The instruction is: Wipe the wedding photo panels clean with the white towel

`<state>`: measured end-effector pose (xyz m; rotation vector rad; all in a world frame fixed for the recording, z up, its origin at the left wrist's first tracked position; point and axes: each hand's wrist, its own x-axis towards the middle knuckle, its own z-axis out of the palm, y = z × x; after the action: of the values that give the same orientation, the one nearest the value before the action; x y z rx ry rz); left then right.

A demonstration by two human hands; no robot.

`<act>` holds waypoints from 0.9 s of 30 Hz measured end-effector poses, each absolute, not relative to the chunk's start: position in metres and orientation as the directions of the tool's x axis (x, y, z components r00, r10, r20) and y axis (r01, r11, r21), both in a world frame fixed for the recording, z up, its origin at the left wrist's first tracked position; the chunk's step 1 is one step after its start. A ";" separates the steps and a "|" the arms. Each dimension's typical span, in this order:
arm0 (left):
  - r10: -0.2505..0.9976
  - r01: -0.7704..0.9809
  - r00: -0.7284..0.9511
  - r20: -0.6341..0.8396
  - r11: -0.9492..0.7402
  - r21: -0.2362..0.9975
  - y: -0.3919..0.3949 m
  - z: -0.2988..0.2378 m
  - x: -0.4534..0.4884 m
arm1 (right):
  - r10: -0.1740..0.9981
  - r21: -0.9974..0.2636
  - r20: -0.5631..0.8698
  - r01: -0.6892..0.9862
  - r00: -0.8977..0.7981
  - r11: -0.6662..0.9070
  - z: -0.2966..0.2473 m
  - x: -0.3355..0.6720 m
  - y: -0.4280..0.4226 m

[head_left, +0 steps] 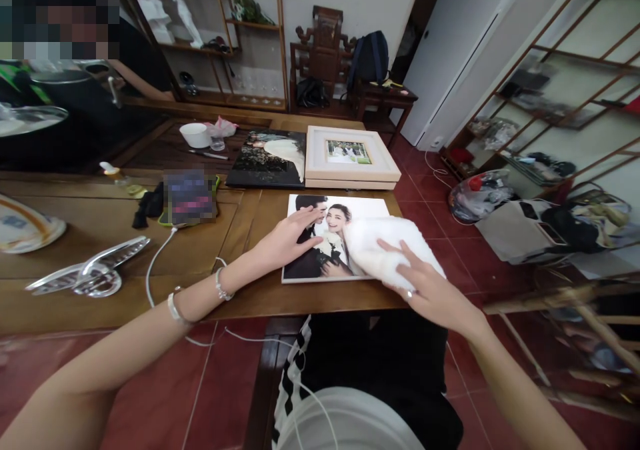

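A photo panel (334, 245) with a couple pictured on it lies flat near the table's front edge. My left hand (287, 238) rests over its left part, fingers stretched out and holding nothing. On the panel's right side is a fluffy white cloth (377, 240), which hides that part of the picture and hangs past the edge. My right hand (433, 290) is on this cloth, its fingers bent over the near side; a ring shows on one finger. What lies beneath the cloth is hidden.
Behind the panel sit a white-framed picture (350, 153) and a dark photo panel (270, 160). To the left are a phone (190, 197) on a white cable, a dropper bottle (123, 182), a shiny silver object (90, 273) and a white bowl (195, 135). Another person (140, 57) is at the far left.
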<state>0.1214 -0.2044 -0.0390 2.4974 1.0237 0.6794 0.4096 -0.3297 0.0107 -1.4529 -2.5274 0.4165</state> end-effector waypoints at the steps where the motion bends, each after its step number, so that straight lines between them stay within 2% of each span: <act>1: 0.724 0.553 0.624 0.294 -0.675 0.488 -0.204 -0.039 0.121 | 0.856 -0.350 0.001 0.802 -0.517 0.485 0.015 0.408 -0.341; 5: 0.721 0.551 0.632 0.286 -0.677 0.489 -0.204 -0.037 0.122 | 0.822 -0.388 -0.093 0.781 -0.562 0.490 0.028 0.409 -0.364; 8: 0.720 0.548 0.633 0.284 -0.676 0.493 -0.205 -0.035 0.122 | 0.837 -0.384 -0.105 0.798 -0.538 0.464 0.026 0.414 -0.353; 11: 0.716 0.540 0.638 0.282 -0.678 0.499 -0.205 -0.034 0.121 | 0.883 -0.367 -0.064 0.834 -0.464 0.412 0.016 0.418 -0.326; 14: 0.726 0.529 0.615 0.306 -0.669 0.522 -0.204 -0.036 0.120 | 0.896 -0.328 0.031 0.842 -0.443 0.428 0.005 0.414 -0.294; 17: 0.781 0.542 0.491 0.387 -0.621 0.566 -0.202 -0.039 0.118 | 0.873 -0.280 0.143 0.827 -0.466 0.487 -0.001 0.400 -0.264; 20: 0.865 0.513 0.285 0.413 -0.502 0.697 -0.199 -0.042 0.117 | 0.861 -0.251 0.181 0.824 -0.476 0.508 -0.004 0.376 -0.245; 24: 0.949 0.295 0.116 0.293 -0.314 0.902 -0.193 -0.039 0.115 | 0.809 -0.214 0.142 0.780 -0.570 0.587 -0.004 0.334 -0.246; 27: 0.997 0.149 0.019 0.071 -0.073 0.986 -0.188 -0.031 0.114 | 0.698 -0.166 0.127 0.679 -0.705 0.715 -0.004 0.308 -0.267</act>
<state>0.1135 -0.1880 -0.0312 1.3807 1.2741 1.1778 0.3084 -0.2672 -0.0041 -1.1103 -2.7398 0.1594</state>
